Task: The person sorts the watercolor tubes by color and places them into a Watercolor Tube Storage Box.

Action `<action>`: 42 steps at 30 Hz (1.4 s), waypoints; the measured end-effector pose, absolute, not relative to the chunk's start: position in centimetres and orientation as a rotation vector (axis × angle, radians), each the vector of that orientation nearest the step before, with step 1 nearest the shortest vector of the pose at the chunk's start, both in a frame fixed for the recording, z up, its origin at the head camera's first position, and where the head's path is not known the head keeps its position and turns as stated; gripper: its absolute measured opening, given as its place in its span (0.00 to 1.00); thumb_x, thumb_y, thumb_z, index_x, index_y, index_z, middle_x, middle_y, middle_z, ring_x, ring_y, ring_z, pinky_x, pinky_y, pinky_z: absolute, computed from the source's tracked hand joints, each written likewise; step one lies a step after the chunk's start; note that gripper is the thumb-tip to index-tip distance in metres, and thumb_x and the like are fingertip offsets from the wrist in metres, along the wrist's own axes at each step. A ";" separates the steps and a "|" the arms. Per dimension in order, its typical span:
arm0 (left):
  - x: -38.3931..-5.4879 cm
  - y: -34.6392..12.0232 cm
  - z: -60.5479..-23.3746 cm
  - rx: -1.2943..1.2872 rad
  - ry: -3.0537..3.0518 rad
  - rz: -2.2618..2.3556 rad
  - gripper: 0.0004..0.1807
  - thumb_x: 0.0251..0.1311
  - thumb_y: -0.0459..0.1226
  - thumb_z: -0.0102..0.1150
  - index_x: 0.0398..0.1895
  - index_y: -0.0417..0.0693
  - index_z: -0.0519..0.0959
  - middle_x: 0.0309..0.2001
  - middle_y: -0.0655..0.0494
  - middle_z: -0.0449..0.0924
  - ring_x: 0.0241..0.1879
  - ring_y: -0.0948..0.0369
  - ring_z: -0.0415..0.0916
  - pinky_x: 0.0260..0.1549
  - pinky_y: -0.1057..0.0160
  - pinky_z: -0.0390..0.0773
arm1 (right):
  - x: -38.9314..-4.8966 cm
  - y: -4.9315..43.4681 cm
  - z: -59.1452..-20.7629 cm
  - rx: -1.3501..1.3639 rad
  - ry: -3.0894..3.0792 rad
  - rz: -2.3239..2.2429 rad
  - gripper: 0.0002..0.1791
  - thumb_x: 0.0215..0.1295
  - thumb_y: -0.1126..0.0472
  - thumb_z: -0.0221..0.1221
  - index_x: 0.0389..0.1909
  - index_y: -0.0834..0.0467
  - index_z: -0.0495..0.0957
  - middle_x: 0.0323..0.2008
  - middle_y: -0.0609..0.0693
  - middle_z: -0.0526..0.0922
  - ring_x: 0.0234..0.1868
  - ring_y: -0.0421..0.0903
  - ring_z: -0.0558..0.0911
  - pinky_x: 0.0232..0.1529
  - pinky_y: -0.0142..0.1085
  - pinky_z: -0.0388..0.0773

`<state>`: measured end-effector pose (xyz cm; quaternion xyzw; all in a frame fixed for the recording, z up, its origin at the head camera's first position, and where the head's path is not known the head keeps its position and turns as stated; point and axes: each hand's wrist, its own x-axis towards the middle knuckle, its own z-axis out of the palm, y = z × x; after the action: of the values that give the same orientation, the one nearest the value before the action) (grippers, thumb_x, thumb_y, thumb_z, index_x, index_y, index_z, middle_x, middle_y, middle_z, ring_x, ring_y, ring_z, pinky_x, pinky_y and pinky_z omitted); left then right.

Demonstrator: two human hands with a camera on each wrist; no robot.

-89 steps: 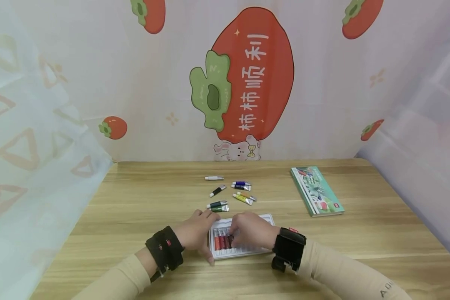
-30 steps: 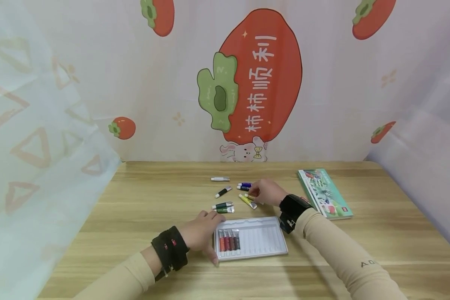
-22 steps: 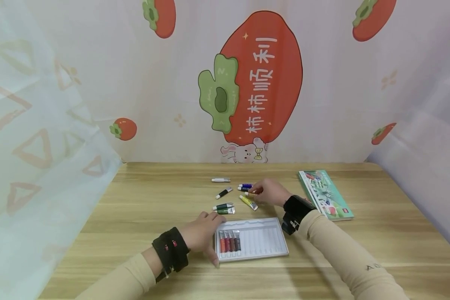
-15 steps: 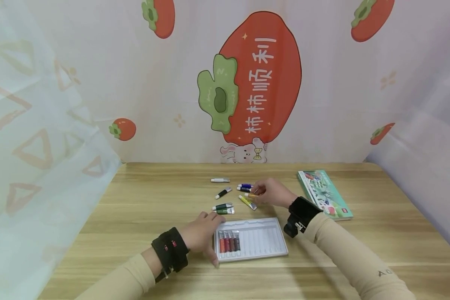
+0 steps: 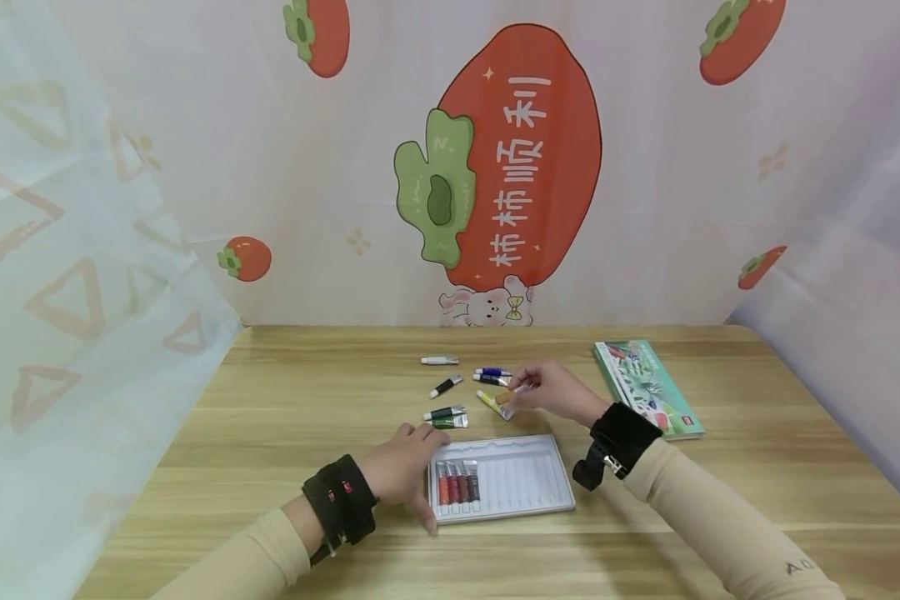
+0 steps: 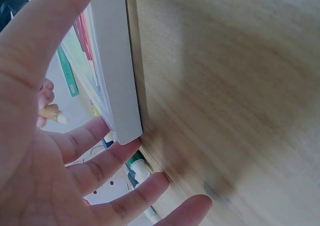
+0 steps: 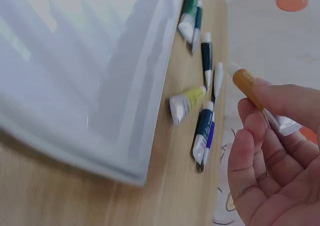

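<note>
My right hand (image 5: pixel 555 390) pinches an ochre paint tube (image 7: pixel 245 83) between thumb and fingers, its white cap pointing away from the palm in the right wrist view. Below it on the table lies a yellow paint tube (image 7: pixel 191 101), partly overlapped by the hand in the head view. My left hand (image 5: pixel 401 467) rests at the left side of a white paint tray (image 5: pixel 527 483), thumb by the near corner. In the left wrist view its fingers (image 6: pixel 100 167) are spread, with some touching the tray's edge. Several orange, red and dark paint tubes (image 5: pixel 458 487) lie side by side in the tray's left slots.
Behind the tray lie two green tubes (image 5: pixel 447 418), a black tube (image 5: pixel 446 386), a white tube (image 5: pixel 439 361) and two blue tubes (image 5: pixel 492 377). A teal illustrated box (image 5: pixel 648 387) lies at the back right. A printed curtain (image 5: pixel 330 167) hangs behind the table.
My right hand has gone from the tray to the loose tubes, picked up the ochre tube and lifted it slightly, drawing right. A dark tube now lies beside the brown one. The left hand stays.
</note>
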<state>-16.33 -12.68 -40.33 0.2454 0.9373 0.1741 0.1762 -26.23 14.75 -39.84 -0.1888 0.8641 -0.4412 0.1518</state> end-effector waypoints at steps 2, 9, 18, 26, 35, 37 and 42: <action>-16.3 -12.7 -40.2 0.697 2.654 0.495 0.64 0.24 0.52 0.89 0.71 0.41 0.67 0.68 0.42 0.68 0.64 0.43 0.65 0.63 0.41 0.72 | -26.2 14.8 -40.0 -0.464 2.411 -1.348 0.06 0.67 0.68 0.66 0.43 0.63 0.84 0.39 0.52 0.84 0.39 0.47 0.80 0.45 0.39 0.84; -16.3 -12.7 -40.2 0.693 2.649 0.501 0.64 0.24 0.53 0.89 0.71 0.42 0.67 0.68 0.43 0.68 0.63 0.44 0.65 0.62 0.42 0.73 | -25.1 14.6 -39.9 -0.327 2.207 -1.513 0.16 0.76 0.64 0.57 0.57 0.69 0.80 0.50 0.59 0.85 0.50 0.55 0.84 0.57 0.48 0.81; -16.3 -12.9 -40.4 0.687 2.643 0.519 0.64 0.25 0.53 0.89 0.71 0.42 0.67 0.69 0.43 0.68 0.64 0.44 0.65 0.63 0.42 0.72 | -23.0 12.7 -39.7 -0.092 1.859 -1.901 0.24 0.81 0.63 0.50 0.68 0.75 0.67 0.68 0.70 0.70 0.59 0.52 0.81 0.64 0.46 0.74; -16.4 -12.9 -40.4 0.698 2.646 0.516 0.63 0.25 0.52 0.89 0.71 0.42 0.67 0.68 0.43 0.68 0.64 0.44 0.65 0.63 0.42 0.72 | -21.7 12.1 -40.2 -0.004 1.906 -2.009 0.24 0.75 0.64 0.58 0.65 0.75 0.71 0.58 0.70 0.79 0.46 0.49 0.87 0.52 0.39 0.83; -16.5 -12.8 -39.9 0.693 2.642 0.521 0.62 0.27 0.51 0.89 0.71 0.42 0.67 0.68 0.43 0.68 0.63 0.45 0.65 0.63 0.43 0.73 | -19.6 11.4 -41.4 -0.142 2.065 -1.796 0.17 0.68 0.64 0.65 0.52 0.70 0.82 0.44 0.58 0.87 0.41 0.45 0.85 0.47 0.40 0.85; -16.5 -12.8 -40.0 0.692 2.640 0.526 0.62 0.28 0.51 0.89 0.71 0.42 0.67 0.68 0.43 0.69 0.63 0.45 0.65 0.63 0.44 0.73 | -19.2 11.2 -41.8 -0.176 2.069 -1.768 0.17 0.67 0.65 0.65 0.52 0.71 0.81 0.43 0.56 0.86 0.40 0.45 0.85 0.45 0.39 0.86; -16.6 -12.9 -40.4 0.705 2.643 0.516 0.61 0.28 0.51 0.89 0.71 0.42 0.67 0.67 0.44 0.69 0.62 0.46 0.65 0.63 0.45 0.73 | -18.4 10.6 -42.7 -0.272 2.149 -1.665 0.16 0.64 0.68 0.68 0.52 0.70 0.82 0.43 0.55 0.86 0.39 0.44 0.84 0.41 0.37 0.86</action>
<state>-16.57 -12.85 -40.36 0.2491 0.9344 0.1824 0.1779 -18.38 10.64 -42.70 -0.0975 0.7701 -0.5968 0.2033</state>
